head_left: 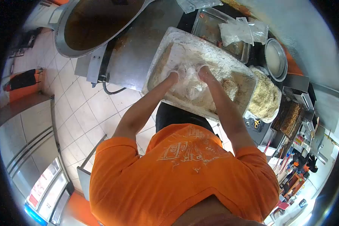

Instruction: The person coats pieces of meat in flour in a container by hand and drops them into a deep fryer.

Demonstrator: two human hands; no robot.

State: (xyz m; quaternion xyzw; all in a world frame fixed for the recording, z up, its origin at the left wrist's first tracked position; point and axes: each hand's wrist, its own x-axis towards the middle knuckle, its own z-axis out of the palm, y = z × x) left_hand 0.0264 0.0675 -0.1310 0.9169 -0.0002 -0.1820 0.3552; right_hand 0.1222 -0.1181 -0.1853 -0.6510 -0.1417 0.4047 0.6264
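Plainly, arms: both stretch forward and down, left hand (180,71) and right hand (202,69) side by side in the flour (194,90).
Fingers: hazy with flour; I cannot tell whether they grasp anything.
Tub (149,81): in front of the body, holding the flour, with walls all round and room left and right of the hands.
Far left: pot (98,28), counter (139,56).
Far right: tray (211,24), bowl (274,60).
Right: crumbs (265,98) beside the tub.

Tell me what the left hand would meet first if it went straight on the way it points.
The loose white powder right at the left hand; past that, probably the far wall of the tub. The hand is blurred, so its depth is unclear.
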